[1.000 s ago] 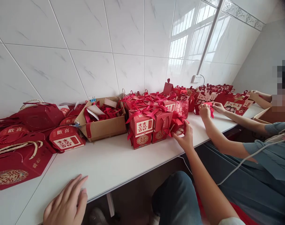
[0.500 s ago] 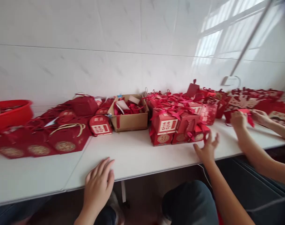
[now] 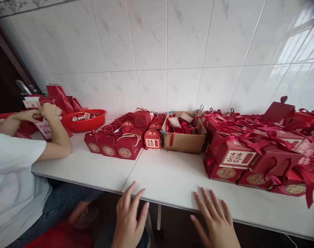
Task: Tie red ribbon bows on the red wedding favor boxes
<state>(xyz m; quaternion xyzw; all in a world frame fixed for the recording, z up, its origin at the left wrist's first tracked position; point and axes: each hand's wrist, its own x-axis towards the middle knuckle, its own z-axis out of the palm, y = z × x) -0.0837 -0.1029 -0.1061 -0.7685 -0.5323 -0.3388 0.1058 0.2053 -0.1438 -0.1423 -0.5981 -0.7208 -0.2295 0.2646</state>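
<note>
At the front edge of the white table [image 3: 157,172], my left hand [image 3: 131,218] is spread with nothing in it. My right hand [image 3: 215,218] is also open and empty, its fingertips over the table's edge. Stacked red gift boxes [image 3: 226,158] tied with ribbons stand beyond my right hand. A cardboard box [image 3: 184,142] holding ribbons and white cards sits near the wall. Left of it is a small red box with a white label [image 3: 153,139]. Red boxes with round gold emblems and rope handles [image 3: 127,146] stand beyond my left hand.
A co-worker [image 3: 14,172] in a white top sits at the left, hands [image 3: 47,112] around a box. Behind that arm is a red basin [image 3: 87,121] of small packets. Red paper bags [image 3: 60,100] stand by the wall. The tiled wall [image 3: 151,51] closes off the back.
The view has swung left, bringing the left co-worker into sight and taking the right co-worker's hands out. My right hand has moved away from the ribboned boxes to the table's front edge.
</note>
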